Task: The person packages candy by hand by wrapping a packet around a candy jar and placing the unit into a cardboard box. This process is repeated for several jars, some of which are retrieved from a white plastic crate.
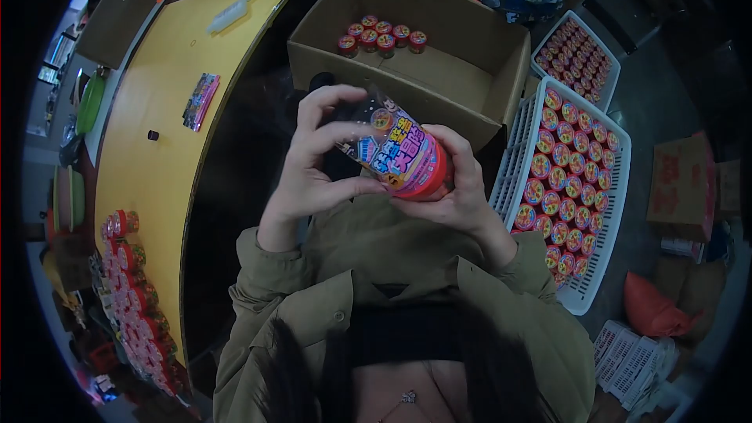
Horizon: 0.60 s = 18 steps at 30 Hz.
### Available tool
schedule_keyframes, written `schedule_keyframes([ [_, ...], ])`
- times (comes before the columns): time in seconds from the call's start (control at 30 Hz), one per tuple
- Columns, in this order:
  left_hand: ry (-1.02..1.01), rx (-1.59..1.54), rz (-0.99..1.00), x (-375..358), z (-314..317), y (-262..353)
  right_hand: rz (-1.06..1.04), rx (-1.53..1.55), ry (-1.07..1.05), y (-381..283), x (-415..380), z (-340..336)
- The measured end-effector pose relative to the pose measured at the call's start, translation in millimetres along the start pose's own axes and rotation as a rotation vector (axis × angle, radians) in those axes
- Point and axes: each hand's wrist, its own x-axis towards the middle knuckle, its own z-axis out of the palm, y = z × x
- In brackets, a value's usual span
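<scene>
In front of my chest, a small jar with a red lid (433,175) points lid-down and to the right. Around it is a clear printed plastic sleeve (401,146) in pink, blue and yellow, whose loose end reaches up to the left. My right hand (462,188) is closed round the lid end of the jar. My left hand (313,153) curves about the sleeve's left side, fingers over the upper end and thumb against the lower edge. What lies inside the jar is hidden by the print.
An open cardboard box (462,82) with several red-lidded jars (385,39) stands ahead. White crates (589,294) full of jars are at right. On the yellow table (168,180) at left lie a stack of printed sleeves (202,102), a dark cap (153,135) and many jars (137,298).
</scene>
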Motion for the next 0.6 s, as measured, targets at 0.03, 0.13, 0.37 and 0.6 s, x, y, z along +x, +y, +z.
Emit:
schedule_keyframes([
  [0.03,0.143,-0.357,-0.198,-9,19,-5,0.002,0.001,0.006,0,0,1],
  [0.13,0.122,-0.969,-0.544,-19,41,-11,0.044,0.134,0.030,-4,0,2],
  [0.37,0.004,-1.195,-0.557,-20,59,-7,0.455,0.668,-0.090,-15,-11,2],
  [0.6,-0.103,-1.125,-0.529,-26,64,-10,0.583,0.970,-0.090,-17,-10,2],
])
